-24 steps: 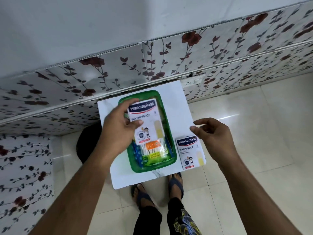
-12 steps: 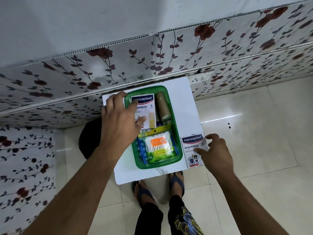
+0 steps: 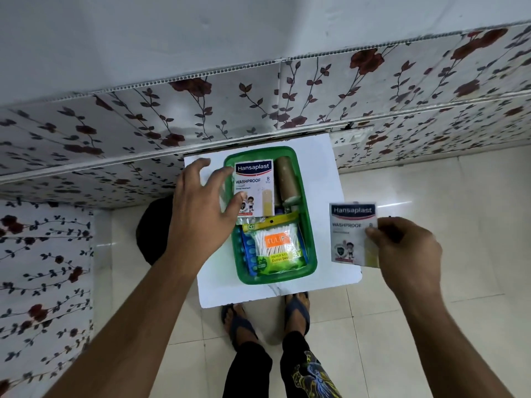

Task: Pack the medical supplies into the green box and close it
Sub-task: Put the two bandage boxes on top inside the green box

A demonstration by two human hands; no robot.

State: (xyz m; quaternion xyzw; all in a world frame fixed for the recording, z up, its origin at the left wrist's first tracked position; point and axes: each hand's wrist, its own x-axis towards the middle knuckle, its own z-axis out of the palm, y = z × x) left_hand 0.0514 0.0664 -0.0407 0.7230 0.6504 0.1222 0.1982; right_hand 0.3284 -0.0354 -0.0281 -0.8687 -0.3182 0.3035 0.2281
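Note:
The green box [image 3: 311, 254] lies open on a small white table [image 3: 319, 173]. Inside it, a white Hansaplast plaster packet [image 3: 254, 182] lies at the far left, a brown bandage roll [image 3: 287, 182] at the far right, and a bag of cotton swabs [image 3: 277, 248] fills the near half. My left hand [image 3: 204, 205] hovers with spread fingers over the box's left edge, fingertips at the packet. My right hand [image 3: 405, 245] pinches a second Hansaplast packet [image 3: 349, 234], raised beside the table's right edge. No lid shows.
A wall with a flower pattern [image 3: 258, 110] stands right behind the table. A dark round object [image 3: 152, 231] sits on the floor at the table's left. My sandalled feet [image 3: 267, 314] are on the pale tiles below the table's near edge.
My left hand laid the first packet in the far left of the box and let go of it. My right hand came down on the second packet and lifted it off the table.

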